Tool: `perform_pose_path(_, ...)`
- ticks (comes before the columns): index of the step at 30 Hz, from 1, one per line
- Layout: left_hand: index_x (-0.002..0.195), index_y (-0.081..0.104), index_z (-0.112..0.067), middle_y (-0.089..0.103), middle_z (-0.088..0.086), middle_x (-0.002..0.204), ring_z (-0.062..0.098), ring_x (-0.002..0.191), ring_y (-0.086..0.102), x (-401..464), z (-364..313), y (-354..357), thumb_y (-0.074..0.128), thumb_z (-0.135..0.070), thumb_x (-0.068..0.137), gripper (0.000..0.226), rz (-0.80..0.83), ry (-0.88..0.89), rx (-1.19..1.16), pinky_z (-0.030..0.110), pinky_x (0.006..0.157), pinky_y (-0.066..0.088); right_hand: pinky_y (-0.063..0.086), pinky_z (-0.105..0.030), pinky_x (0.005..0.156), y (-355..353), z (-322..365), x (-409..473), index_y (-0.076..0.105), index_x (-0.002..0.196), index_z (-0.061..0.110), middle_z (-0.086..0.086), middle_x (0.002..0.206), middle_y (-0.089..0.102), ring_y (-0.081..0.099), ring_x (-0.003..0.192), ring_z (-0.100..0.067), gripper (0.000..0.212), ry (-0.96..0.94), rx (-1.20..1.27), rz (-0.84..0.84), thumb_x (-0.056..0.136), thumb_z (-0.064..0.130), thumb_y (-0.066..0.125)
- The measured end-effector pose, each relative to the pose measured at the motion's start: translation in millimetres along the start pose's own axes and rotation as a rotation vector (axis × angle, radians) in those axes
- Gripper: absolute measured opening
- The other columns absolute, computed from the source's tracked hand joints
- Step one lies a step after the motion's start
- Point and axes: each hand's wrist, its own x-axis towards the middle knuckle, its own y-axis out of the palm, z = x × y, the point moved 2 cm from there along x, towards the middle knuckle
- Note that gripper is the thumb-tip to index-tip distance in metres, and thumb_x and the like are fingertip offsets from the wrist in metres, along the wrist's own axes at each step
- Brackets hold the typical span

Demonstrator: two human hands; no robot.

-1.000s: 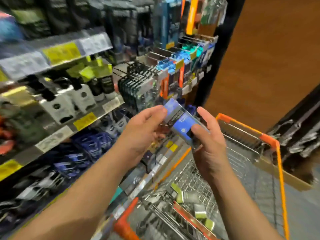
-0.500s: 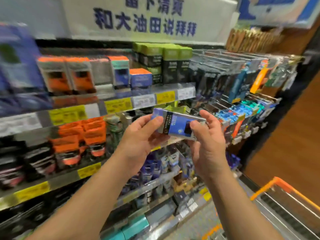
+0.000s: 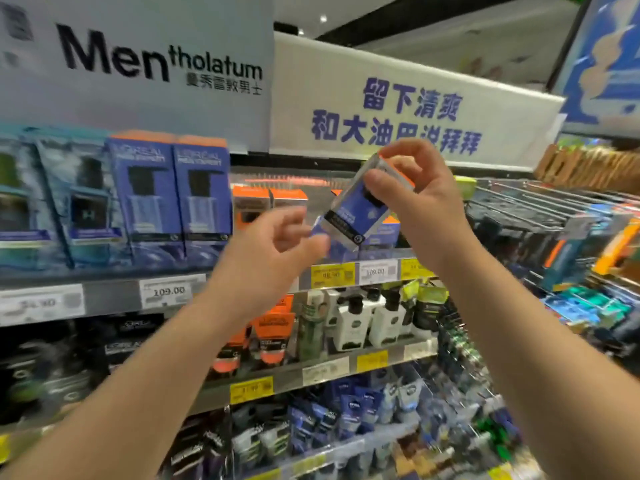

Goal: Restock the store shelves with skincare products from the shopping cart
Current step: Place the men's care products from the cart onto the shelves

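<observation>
Now the person's view has lifted higher than half a second ago: the orange cart edge at the lower right is gone, and a white "Mentholatum" sign (image 3: 138, 60) and a second white banner (image 3: 408, 109) with blue Chinese characters fill the top of the scene.

The right hand (image 3: 420, 199) pinches a small blue box (image 3: 356, 209) with an orange end, thumb low on its face and fingers curled over the orange end. The box is raised and tilted, orange end up and to the right, held in the air in front of the top shelf (image 3: 114, 292) rather than lying level between both hands as before.

The left hand (image 3: 273, 251) has let go of the box. Its fingers are loosely spread and a little blurred, just beside the box's lower corner; whether they touch it cannot be told.

Behind the box, on the top shelf, stand small orange-topped boxes (image 3: 266, 202) of a similar kind. To their left is a row of tall blue boxes (image 3: 173, 199) with orange tops. Yellow and white price tags (image 3: 356, 273) line the shelf edge. The shelf below carries white pump bottles (image 3: 363, 323) and orange tubes (image 3: 273, 337).
</observation>
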Motion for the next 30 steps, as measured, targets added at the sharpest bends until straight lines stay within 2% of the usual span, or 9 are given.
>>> perform_pose_path(3,0.132,0.060,-0.034,0.067,-0.019,0.113,-0.010,0.098,0.063,18,-30,-27,0.068,-0.037,0.096,0.037,-0.150,0.193,0.232,0.003,0.074,0.047,0.056,-0.026,0.070,2,11,33,0.057,0.102,0.024,0.017,0.080,0.066,0.065,0.079,-0.006,0.023,-0.027,-0.040,0.022,0.084,0.022,0.072)
perform_pose_path(7,0.143,0.054,-0.028,0.061,-0.006,0.132,0.017,0.130,0.046,51,-61,-50,0.066,-0.035,0.097,0.049,-0.236,0.406,0.651,0.025,0.101,0.032,0.062,-0.039,0.080,1,13,68,0.057,0.106,0.025,0.001,0.098,0.066,0.071,0.093,-0.016,0.022,-0.056,-0.084,0.045,0.088,0.021,0.069)
perform_pose_path(10,0.151,0.045,-0.031,0.049,0.005,0.147,0.024,0.143,0.033,73,-80,-53,0.066,-0.046,0.093,0.063,-0.119,0.369,0.909,0.042,0.113,0.033,0.063,-0.050,0.085,1,7,83,0.057,0.105,0.027,-0.007,0.102,0.063,0.069,0.099,-0.022,0.018,-0.057,-0.154,0.084,0.092,0.016,0.065)
perform_pose_path(12,0.153,0.044,-0.030,0.047,0.007,0.150,0.026,0.147,0.030,85,-87,-47,0.065,-0.054,0.092,0.069,0.022,0.349,1.060,0.047,0.119,0.028,0.064,-0.047,0.083,2,2,88,0.057,0.107,0.026,-0.007,0.101,0.063,0.068,0.097,-0.018,0.019,-0.053,-0.191,0.104,0.093,0.015,0.064)
perform_pose_path(15,0.140,0.058,-0.031,0.064,0.004,0.125,0.029,0.133,0.047,100,-84,-36,0.060,-0.068,0.087,0.064,0.245,0.323,1.293,0.057,0.125,0.016,0.062,-0.035,0.078,5,-2,94,0.056,0.110,0.024,-0.005,0.099,0.062,0.067,0.094,-0.013,0.019,-0.054,-0.192,0.116,0.095,0.013,0.061)
perform_pose_path(19,0.122,0.067,-0.024,0.065,-0.005,0.089,0.022,0.101,0.056,120,-68,-23,0.065,-0.072,0.083,0.062,0.372,0.257,1.428,0.063,0.124,0.012,0.063,-0.036,0.079,8,-7,97,0.055,0.114,0.024,-0.010,0.104,0.061,0.067,0.100,-0.020,0.021,-0.060,-0.204,0.136,0.095,0.015,0.060)
perform_pose_path(25,0.103,0.059,-0.019,0.052,-0.007,0.074,0.020,0.083,0.050,127,-58,-12,0.070,-0.058,0.090,0.042,0.351,0.188,1.411,0.057,0.113,0.035,0.064,-0.037,0.080,12,-20,97,0.055,0.116,0.022,-0.009,0.109,0.062,0.067,0.106,-0.023,0.021,-0.015,-0.202,0.143,0.097,0.013,0.060)
perform_pose_path(27,0.116,0.064,-0.018,0.058,-0.004,0.080,0.019,0.082,0.056,128,-53,-14,0.073,-0.051,0.090,0.043,0.329,0.195,1.401,0.047,0.094,0.048,0.065,-0.041,0.081,14,-23,98,0.056,0.117,0.022,-0.009,0.110,0.063,0.068,0.107,-0.025,0.024,-0.003,-0.209,0.153,0.094,0.018,0.061)
perform_pose_path(30,0.125,0.064,-0.019,0.067,0.000,0.094,0.019,0.083,0.064,129,-52,-18,0.077,-0.047,0.086,0.050,0.327,0.189,1.354,0.031,0.063,0.047,0.065,-0.041,0.082,17,-25,100,0.056,0.120,0.022,-0.006,0.108,0.064,0.068,0.103,-0.023,0.027,-0.020,-0.279,0.160,0.094,0.019,0.062)
